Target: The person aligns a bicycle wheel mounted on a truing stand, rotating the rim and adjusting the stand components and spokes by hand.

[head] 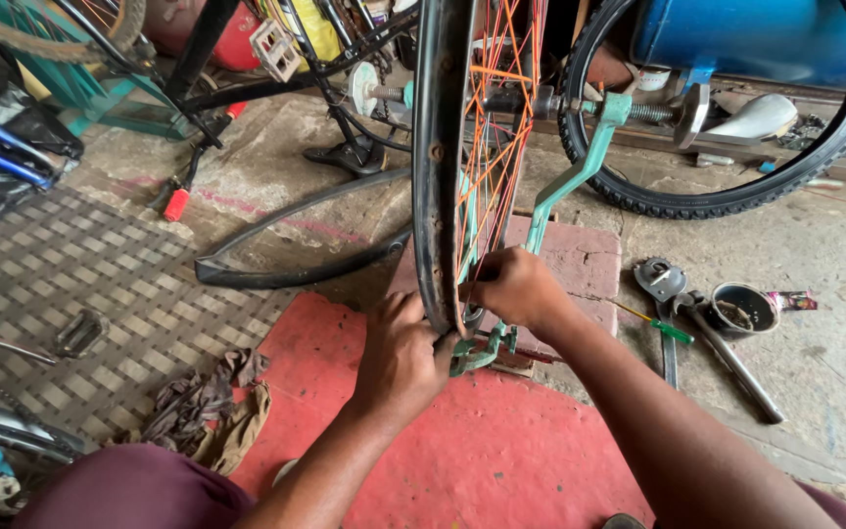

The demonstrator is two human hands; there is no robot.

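Note:
A bare black bicycle rim (435, 167) with orange spokes (493, 147) stands upright in a teal truing stand (570, 181). My left hand (403, 358) grips the bottom of the rim from the left. My right hand (516, 289) is closed at the lower spokes on the right side of the rim, fingers pinched there; any tool in it is hidden. The stand's green base (482, 351) rests on a red slab (580, 264) between my hands.
A loose black tyre (736, 201) leans at the back right, a tyre strip (286, 274) lies at left. Wrenches (727, 353), a small tin (744, 309) and a green screwdriver (663, 328) lie right. Rags (203, 407) and a pedal (75, 333) sit on the chequered mat. Red mat (462, 451) below.

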